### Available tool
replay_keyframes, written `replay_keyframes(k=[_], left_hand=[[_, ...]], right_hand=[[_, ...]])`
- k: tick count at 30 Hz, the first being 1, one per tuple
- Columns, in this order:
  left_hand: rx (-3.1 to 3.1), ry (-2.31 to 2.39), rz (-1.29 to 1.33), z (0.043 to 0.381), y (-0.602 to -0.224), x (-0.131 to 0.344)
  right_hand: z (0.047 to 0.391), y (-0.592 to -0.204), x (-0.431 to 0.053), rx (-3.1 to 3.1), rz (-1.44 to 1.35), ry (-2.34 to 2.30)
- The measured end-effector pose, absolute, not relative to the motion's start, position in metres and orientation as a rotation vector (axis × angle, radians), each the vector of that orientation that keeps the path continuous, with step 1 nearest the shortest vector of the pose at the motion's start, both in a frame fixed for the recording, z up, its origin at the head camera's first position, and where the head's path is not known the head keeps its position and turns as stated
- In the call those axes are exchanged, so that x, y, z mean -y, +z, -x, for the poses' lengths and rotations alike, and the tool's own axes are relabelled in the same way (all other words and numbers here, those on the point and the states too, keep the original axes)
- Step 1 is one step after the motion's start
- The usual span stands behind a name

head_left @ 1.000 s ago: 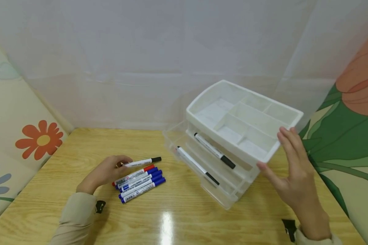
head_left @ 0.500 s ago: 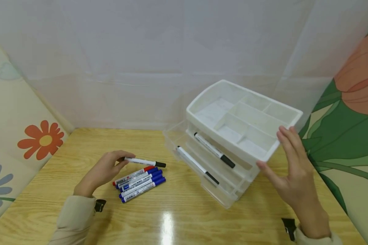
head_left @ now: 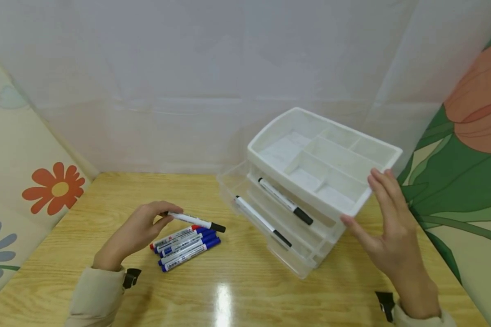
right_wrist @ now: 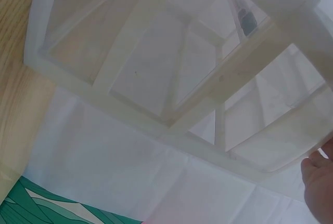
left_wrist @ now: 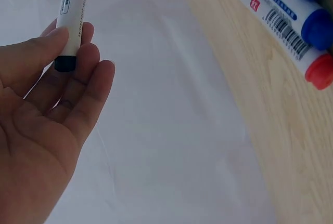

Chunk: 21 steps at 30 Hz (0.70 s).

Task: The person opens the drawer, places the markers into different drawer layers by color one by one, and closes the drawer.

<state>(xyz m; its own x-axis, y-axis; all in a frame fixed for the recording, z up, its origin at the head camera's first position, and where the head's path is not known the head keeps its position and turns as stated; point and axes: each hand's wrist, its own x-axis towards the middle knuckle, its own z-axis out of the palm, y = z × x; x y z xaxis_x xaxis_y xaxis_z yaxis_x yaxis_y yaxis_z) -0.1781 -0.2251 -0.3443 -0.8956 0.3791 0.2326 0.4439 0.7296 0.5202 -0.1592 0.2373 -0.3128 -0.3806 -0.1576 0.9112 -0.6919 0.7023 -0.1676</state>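
My left hand (head_left: 137, 229) pinches a white marker with a black cap (head_left: 198, 221) near its rear end, its cap pointing right and slightly down. In the left wrist view, thumb and fingers hold the same marker (left_wrist: 77, 13) just above its dark end. Beside and below it lie several markers (head_left: 188, 247) in a row, one red and the others blue. My right hand (head_left: 393, 240) rests against the right side of a white desktop drawer organizer (head_left: 331, 200), fingers extended. Two black-capped markers (head_left: 285, 200) lie in its pulled-out clear drawer (head_left: 292, 265).
The organizer's top tray (head_left: 284, 147) is split into several compartments. Wooden table (head_left: 245, 299) extends in front and to the left. A white sheet (head_left: 167, 81) hangs behind, and flower-patterned panels (head_left: 53, 188) flank both sides.
The held marker has turned so that its black cap now points right and slightly down instead of up. My left hand has shifted slightly. The right hand and organizer stay nearly in place.
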Motion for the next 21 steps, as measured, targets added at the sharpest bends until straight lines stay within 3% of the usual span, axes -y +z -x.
replay_keyframes(k=[21], left_hand=[[3.020,-0.639,0.756,0.182,-0.357,0.208]], right_hand=[[0.159,-0.313,-0.238,1.906,-0.665,0.658]])
